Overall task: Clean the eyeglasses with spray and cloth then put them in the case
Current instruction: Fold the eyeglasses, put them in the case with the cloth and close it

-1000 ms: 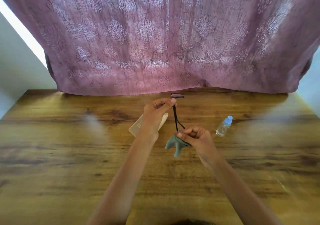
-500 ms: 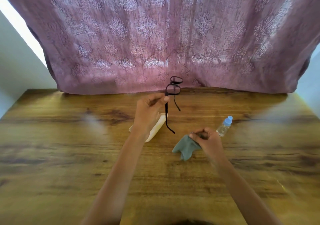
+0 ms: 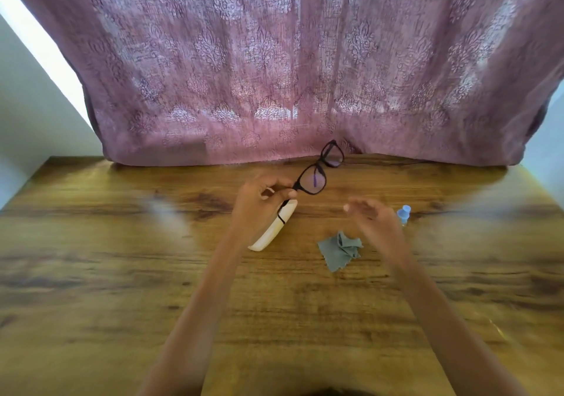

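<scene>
While the left hand (image 3: 262,200) pinches the black plastic-framed eyeglasses (image 3: 317,177) at the near corner of the frame, thumb and fingers curled on it, the right hand (image 3: 377,221) hangs apart from it, blurred, fingers loose and spread, holding nothing.

- Glasses: held up off the table, tilted, lenses running up and away toward the curtain. One temple arm hangs down past the left hand, in front of the case.
- Cream oblong hard case (image 3: 270,232): lies on the table just under the left hand. Cannot tell whether the lid is open.
- Crumpled grey-blue cleaning cloth (image 3: 340,250): lies on the table, below the right hand, near the case.
- Small clear spray bottle with a blue cap (image 3: 404,213): just behind the right hand, mostly hidden.
- Brown wood-grain table (image 3: 122,273); mauve patterned curtain (image 3: 274,59) hangs along its far edge.
</scene>
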Available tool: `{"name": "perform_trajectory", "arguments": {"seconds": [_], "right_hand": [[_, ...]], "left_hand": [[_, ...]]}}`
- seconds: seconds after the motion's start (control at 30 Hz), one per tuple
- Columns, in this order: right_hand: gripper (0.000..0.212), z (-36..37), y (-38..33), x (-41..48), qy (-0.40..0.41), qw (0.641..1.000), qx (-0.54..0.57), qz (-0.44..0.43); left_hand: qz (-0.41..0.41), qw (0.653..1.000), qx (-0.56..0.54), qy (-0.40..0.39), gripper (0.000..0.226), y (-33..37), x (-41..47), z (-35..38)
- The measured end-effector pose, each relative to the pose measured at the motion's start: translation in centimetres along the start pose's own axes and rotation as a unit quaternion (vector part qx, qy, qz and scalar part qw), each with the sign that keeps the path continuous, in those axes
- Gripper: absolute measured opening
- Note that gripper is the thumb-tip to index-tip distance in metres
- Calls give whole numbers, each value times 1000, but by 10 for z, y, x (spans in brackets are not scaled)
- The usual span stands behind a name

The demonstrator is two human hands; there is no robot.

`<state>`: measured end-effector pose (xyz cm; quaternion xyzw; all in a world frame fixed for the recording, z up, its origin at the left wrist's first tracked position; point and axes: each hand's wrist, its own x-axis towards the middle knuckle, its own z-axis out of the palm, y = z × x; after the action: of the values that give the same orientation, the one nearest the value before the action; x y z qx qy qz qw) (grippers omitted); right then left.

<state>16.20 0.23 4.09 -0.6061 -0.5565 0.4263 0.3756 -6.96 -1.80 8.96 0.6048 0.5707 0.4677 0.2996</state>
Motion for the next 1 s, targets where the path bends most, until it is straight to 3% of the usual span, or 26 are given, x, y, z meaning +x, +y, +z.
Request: {"name": "perform_trajectory", "arguments": {"seconds": [0.2,0.3,0.5,0.6,0.7,0.83,1.0], "right_hand": [[37,-5,-21,14,5,982,183,43],[36,-7,-25,14,-1,979,195,56],[23,-11,-16,11,5,981,185,58],[24,-11,-6,8,-4,978,197,70],[23,-8,3,4,-7,971,222,90],[25,1,13,-4,-6,970,222,96],[20,5,16,-11,-10,972,221,74]], "left_hand": [[99,991,60,-63,22,-9,-7,-1],[149,980,96,-88,18,-17,-11,0],[142,973,139,-116,22,-34,-14,3],[91,986,105,-93,22,-35,-21,7],[-36,999,4,-5,29,-29,-31,16],[-205,968,-122,73,39,-32,-39,28],[-257,950,-156,79,36,-38,-39,30]]}}
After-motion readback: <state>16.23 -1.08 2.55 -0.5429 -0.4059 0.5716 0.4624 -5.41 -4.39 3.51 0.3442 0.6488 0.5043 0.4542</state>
